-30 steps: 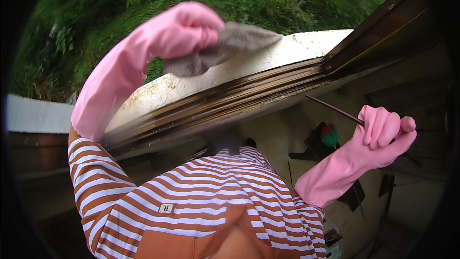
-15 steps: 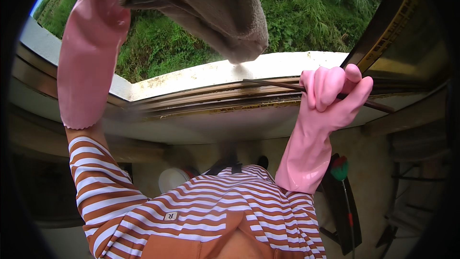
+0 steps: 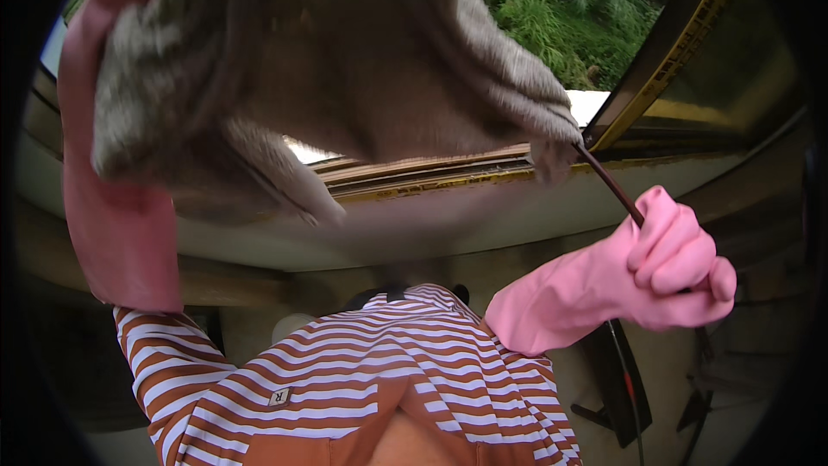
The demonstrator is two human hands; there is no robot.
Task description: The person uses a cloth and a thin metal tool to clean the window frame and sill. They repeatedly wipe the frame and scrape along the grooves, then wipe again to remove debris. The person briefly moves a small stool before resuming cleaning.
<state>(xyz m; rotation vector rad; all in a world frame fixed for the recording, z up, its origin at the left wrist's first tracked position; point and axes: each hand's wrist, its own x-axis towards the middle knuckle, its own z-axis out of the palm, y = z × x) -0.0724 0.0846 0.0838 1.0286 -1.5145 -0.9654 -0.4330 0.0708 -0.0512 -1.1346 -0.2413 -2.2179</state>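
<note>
My left hand (image 3: pixel 86 95), in a pink rubber glove, is raised close to the camera and grips a grey fleecy cloth (image 3: pixel 345 60). The cloth hangs across the upper half of the view and hides most of that hand. My right hand (image 3: pixel 677 259), also in a pink glove, is at the lower right, fist closed around a thin dark stick (image 3: pixel 608 185). The stick slants up and left, and its tip reaches the lower right corner of the cloth, near the window track (image 3: pixel 431 174).
A pale window sill (image 3: pixel 448 229) curves across the middle, with a dirty brown and yellow track above it. A dark sliding window frame (image 3: pixel 681 43) stands at the upper right. Green plants (image 3: pixel 569 9) lie outside. My striped shirt (image 3: pixel 345 380) fills the bottom.
The cloth has come up much closer to the camera and now covers most of the window. My right hand has dropped from the sill to the lower right, clenched on the stick.
</note>
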